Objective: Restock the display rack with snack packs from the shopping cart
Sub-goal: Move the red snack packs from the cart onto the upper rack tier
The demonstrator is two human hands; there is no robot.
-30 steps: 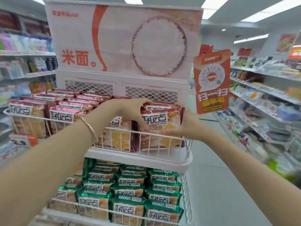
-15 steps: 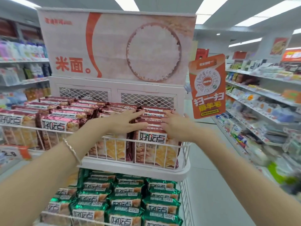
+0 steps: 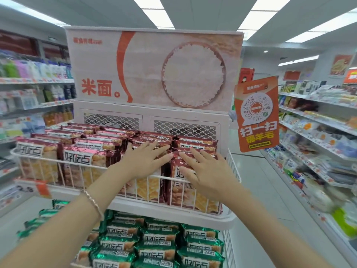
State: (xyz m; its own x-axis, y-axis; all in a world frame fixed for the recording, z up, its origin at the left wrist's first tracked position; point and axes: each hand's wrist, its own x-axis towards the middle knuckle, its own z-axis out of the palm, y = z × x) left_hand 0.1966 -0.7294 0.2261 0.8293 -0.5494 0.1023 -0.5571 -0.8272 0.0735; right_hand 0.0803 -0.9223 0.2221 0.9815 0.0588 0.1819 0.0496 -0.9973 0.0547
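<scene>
The display rack [image 3: 164,210] is white, with a wire-fronted upper basket across the middle of the frame and a second tier at the bottom. Red snack packs [image 3: 85,161] stand upright in rows in the upper basket, the front ones against the wire, from the left edge to right of centre. My left hand [image 3: 146,161] and right hand [image 3: 208,171] lie flat, fingers straight, on the tops of the rightmost rows. Green snack packs [image 3: 154,246] lie overlapped in rows on the lower tier.
</scene>
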